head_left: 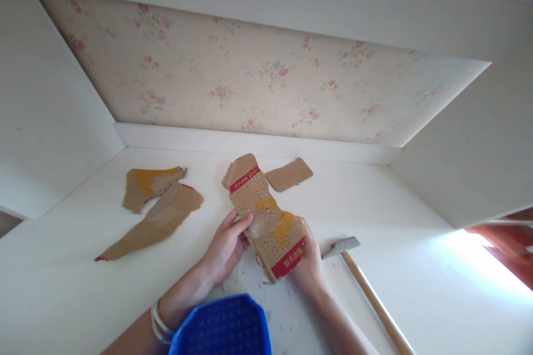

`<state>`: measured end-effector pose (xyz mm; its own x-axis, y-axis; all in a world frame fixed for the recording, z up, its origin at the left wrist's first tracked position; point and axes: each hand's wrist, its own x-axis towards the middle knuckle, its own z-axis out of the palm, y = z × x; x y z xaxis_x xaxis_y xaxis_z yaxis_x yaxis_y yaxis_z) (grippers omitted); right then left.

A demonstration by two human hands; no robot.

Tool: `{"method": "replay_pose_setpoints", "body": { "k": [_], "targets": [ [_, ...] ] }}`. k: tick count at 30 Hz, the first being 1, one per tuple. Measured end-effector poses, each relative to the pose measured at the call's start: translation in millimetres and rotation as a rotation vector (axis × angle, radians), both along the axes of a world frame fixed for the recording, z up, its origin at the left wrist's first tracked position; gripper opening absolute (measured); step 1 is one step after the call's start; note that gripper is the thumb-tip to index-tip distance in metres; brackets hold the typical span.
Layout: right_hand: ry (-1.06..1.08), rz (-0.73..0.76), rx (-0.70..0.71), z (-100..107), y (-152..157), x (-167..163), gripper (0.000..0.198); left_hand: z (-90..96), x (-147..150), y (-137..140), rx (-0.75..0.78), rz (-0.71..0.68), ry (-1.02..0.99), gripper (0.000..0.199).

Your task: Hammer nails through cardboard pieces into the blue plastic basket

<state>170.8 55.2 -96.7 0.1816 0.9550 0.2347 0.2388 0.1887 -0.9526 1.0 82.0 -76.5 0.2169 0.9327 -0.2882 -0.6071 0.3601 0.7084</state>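
Observation:
Between my hands is a torn piece of cardboard (pixel 266 211), brown with red printed bands, yellow patches and many small punched holes. My left hand (pixel 227 247) grips its left edge, the thumb lying on top. On the lower right side, my right hand (pixel 308 260) is wrapped round the edge, with most of its fingers hidden behind the cardboard. Just beyond lies a smaller perforated cardboard piece (pixel 290 174). A hammer (pixel 366 283) with a wooden handle and grey metal head rests to the right of my right hand.
Torn cardboard scraps (pixel 160 213) lie at the left on the white surface (pixel 75 277). A blue plastic basket (pixel 260 316) stands at the near edge of view. White side panels and a flowered wallpaper back (pixel 250 77) enclose the space. Small dark specks dot the surface near the basket.

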Motion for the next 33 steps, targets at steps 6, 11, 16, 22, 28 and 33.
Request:
{"method": "replay_pose_setpoints", "body": {
  "k": [6, 11, 16, 22, 28, 33],
  "targets": [
    [0.04, -0.201, 0.076, 1.0, -0.2, 4.3, 0.018, -1.1, -3.1, 3.7, 0.081, 0.182, -0.027, 0.039],
    [-0.066, -0.207, 0.126, 2.1, -3.6, 1.6, 0.019, -3.6, 0.7, 0.5, 0.156, 0.059, 0.135, 0.036],
    [-0.459, -0.204, 0.185, 3.2, -2.9, -1.7, 0.029, 1.4, 2.4, -3.2, 0.268, -0.113, 0.336, 0.039],
    [-0.548, -0.107, 0.27, 4.6, -2.3, -1.4, 0.015, -1.7, 1.8, -5.5, 0.332, -0.188, 0.409, 0.039],
    [-0.564, 0.001, 0.378, 5.3, -6.5, -0.6, 0.015, 3.8, 1.7, -5.6, 0.357, -0.203, 0.596, 0.032],
    [-0.555, -0.008, 0.462, 7.3, -8.5, -1.3, 0.019, 5.1, 2.3, -5.8, 0.38, -0.168, 0.597, 0.032]
  ]
}}
